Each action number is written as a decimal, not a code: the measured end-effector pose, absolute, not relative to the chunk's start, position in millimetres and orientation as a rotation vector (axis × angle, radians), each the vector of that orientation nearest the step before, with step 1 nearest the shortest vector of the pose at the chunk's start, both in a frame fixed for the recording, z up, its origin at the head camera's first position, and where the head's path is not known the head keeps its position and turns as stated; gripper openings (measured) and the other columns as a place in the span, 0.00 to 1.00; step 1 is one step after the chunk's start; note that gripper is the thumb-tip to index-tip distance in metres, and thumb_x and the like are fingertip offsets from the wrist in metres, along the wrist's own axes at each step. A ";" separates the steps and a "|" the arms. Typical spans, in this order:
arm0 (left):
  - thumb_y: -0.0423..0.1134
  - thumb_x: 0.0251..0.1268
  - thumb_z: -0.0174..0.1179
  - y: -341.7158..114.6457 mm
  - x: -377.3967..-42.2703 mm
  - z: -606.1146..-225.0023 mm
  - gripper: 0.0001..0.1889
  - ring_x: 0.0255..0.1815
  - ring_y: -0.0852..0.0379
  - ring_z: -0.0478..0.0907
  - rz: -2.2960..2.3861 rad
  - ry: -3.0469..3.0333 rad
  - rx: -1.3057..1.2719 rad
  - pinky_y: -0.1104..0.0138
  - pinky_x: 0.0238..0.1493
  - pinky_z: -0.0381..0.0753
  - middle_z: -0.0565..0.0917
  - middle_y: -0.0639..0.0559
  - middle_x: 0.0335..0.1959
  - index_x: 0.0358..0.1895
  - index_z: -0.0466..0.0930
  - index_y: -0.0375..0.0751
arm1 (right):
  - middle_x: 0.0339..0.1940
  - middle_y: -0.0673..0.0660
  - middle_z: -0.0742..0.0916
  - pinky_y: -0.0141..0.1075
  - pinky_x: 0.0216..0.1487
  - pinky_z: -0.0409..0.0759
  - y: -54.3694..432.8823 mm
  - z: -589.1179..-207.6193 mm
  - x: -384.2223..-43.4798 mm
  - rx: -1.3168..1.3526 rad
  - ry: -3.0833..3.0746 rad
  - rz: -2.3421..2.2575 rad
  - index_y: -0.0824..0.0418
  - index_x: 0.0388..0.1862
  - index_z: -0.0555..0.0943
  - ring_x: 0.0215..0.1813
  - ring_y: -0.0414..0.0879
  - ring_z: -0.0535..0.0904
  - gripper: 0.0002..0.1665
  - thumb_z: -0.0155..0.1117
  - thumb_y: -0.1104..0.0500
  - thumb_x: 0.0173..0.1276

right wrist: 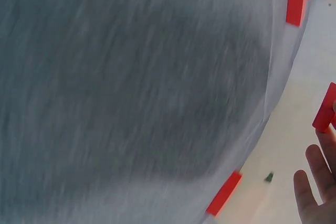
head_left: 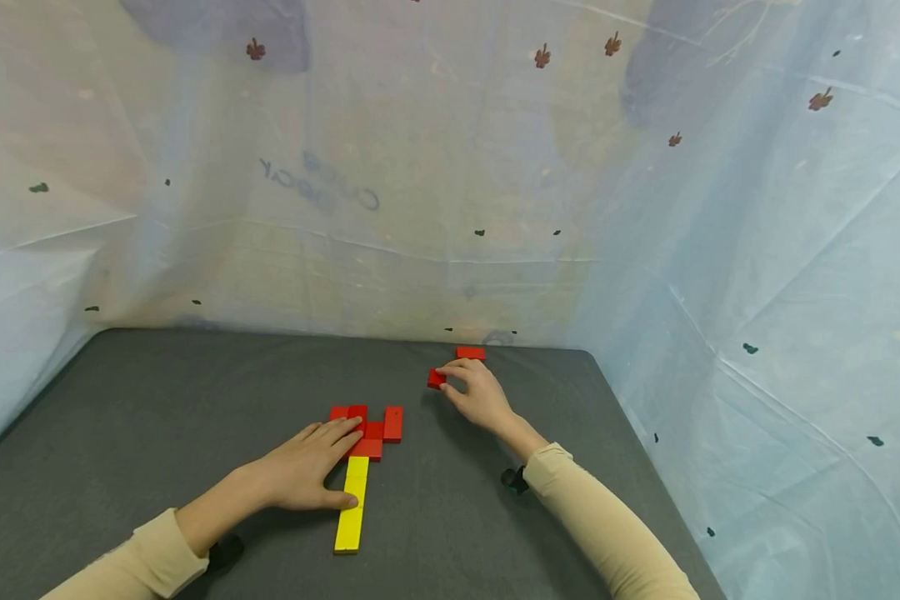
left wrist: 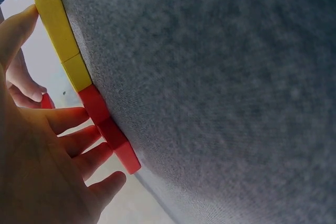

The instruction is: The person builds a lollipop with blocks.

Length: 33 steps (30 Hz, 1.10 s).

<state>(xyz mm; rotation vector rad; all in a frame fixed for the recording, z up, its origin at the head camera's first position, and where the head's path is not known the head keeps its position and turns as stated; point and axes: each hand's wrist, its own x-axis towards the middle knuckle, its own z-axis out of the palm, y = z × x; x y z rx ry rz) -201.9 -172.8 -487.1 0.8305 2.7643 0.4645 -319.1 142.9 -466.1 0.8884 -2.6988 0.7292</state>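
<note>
Flat red blocks (head_left: 372,431) lie grouped on the dark table, with a strip of yellow blocks (head_left: 354,492) running from them toward the near edge. My left hand (head_left: 305,464) rests over this arrangement, its fingers extended and touching the red blocks while the thumb lies on the yellow strip. In the left wrist view, the fingertips meet the red blocks' (left wrist: 107,127) side. My right hand (head_left: 480,397) pinches a single red block (head_left: 436,379) between thumb and fingers, above the table; the right wrist view shows that red block (right wrist: 325,109) at its right edge.
One more red block (head_left: 470,352) lies near the table's far edge, just beyond the right hand. The dark table (head_left: 195,400) is bordered by hanging translucent sheeting (head_left: 420,167) at the back and sides.
</note>
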 end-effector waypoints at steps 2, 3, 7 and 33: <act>0.73 0.61 0.63 -172.5 -202.0 -487.2 0.54 0.83 0.39 0.53 0.460 2.764 0.826 0.36 0.79 0.51 0.55 0.43 0.84 0.81 0.62 0.37 | 0.60 0.57 0.86 0.50 0.62 0.80 136.0 -467.4 -315.3 0.918 -2.694 0.732 0.58 0.61 0.86 0.61 0.54 0.79 0.18 0.69 0.57 0.75; 0.73 0.61 0.63 -172.3 -202.0 -487.2 0.54 0.83 0.39 0.53 0.458 2.763 0.822 0.36 0.79 0.51 0.55 0.43 0.84 0.81 0.62 0.37 | 0.60 0.56 0.86 0.50 0.61 0.80 132.6 -468.0 -313.4 0.932 -2.695 0.731 0.58 0.62 0.86 0.61 0.53 0.79 0.18 0.68 0.57 0.75; 0.74 0.60 0.63 -171.2 -203.2 -487.6 0.55 0.83 0.40 0.53 0.436 2.760 0.803 0.36 0.79 0.51 0.55 0.44 0.84 0.81 0.62 0.38 | 0.59 0.56 0.86 0.47 0.58 0.82 119.4 -470.9 -306.9 0.994 -2.677 0.745 0.58 0.62 0.86 0.60 0.52 0.80 0.18 0.68 0.57 0.76; 0.74 0.60 0.63 -172.1 -201.6 -486.4 0.55 0.83 0.38 0.54 0.450 2.760 0.809 0.36 0.78 0.52 0.56 0.41 0.84 0.81 0.62 0.37 | 0.58 0.52 0.87 0.35 0.59 0.81 61.9 -482.6 -292.5 1.162 -2.796 0.621 0.54 0.62 0.87 0.58 0.46 0.80 0.17 0.65 0.54 0.78</act>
